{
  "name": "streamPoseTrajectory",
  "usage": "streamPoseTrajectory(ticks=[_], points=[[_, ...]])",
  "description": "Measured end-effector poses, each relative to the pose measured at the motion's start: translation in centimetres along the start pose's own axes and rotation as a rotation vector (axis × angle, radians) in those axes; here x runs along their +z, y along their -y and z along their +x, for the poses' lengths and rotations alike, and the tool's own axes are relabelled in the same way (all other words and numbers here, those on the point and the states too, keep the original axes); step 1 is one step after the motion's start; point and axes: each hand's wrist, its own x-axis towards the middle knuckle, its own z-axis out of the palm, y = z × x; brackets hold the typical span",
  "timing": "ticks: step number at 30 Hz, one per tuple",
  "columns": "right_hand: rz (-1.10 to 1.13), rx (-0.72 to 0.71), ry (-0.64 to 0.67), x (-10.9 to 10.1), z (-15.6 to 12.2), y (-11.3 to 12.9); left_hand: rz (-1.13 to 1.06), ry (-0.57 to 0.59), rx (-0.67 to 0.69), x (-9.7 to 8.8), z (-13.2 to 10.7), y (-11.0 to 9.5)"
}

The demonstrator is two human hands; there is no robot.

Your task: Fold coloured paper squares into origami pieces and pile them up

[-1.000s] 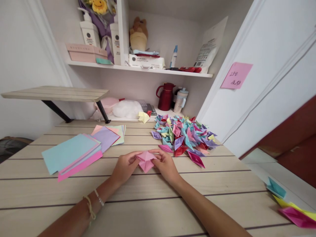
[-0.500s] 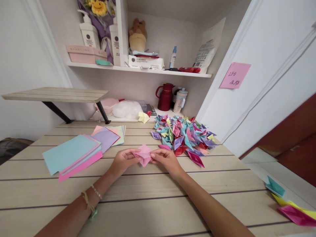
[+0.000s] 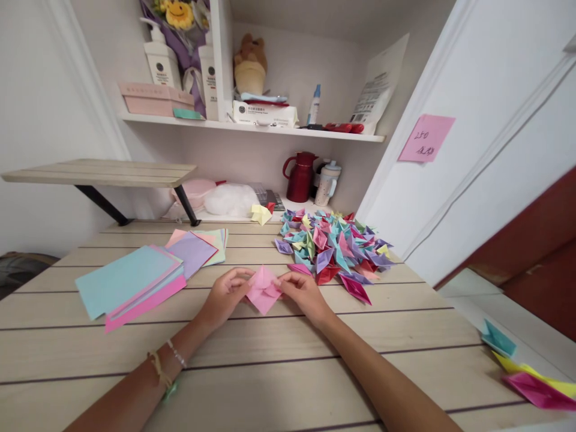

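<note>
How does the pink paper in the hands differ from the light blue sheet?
The pink paper is folded into a diamond; the light blue sheet lies flat. The left hand and right hand hold the pink paper; the light blue sheet lies untouched on other sheets. Both are paper.

From the pink folded paper, a bare lane of counter runs to 12 o'clock, stopped by the yellow folded paper. The heap of folded shapes blocks 1 to 3 o'clock, near the right grip. Loose sheets block 9 to 10 o'clock, black legs standing beyond. Room opens at 6 o'clock between the forearms, and outside them at 4 and 8.
</note>
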Motion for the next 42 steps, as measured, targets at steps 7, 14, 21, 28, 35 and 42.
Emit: streamPoseTrajectory(ticks=[7,14,21,28,35,42], points=[[0.014,0.007,0.013,-0.1,0.0,-0.2,0.166,-0.013,0.12,0.2,-0.4,-0.3],[0.085,-0.031,0.019,0.3,-0.3,-0.3,0.055,0.024,0.015,0.1,-0.2,0.3],[-0.415,-0.229,0.035,-0.2,-0.5,0.5,0.13,-0.01,0.074,-0.1,0.1,0.7],[-0.678,-0.397,0.022,-0.3,-0.8,1.0,0.306,-0.024,0.246,-0.4,0.1,0.5],[-0.57,-0.318,0.072,0.4,-1.1,1.2,0.26,0.085,0.178,0.3,-0.1,0.3],[-0.485,-0.219,0.091,0.4,-1.0,1.5,0.216,0.2,0.122,0.0,-0.3,0.4]])
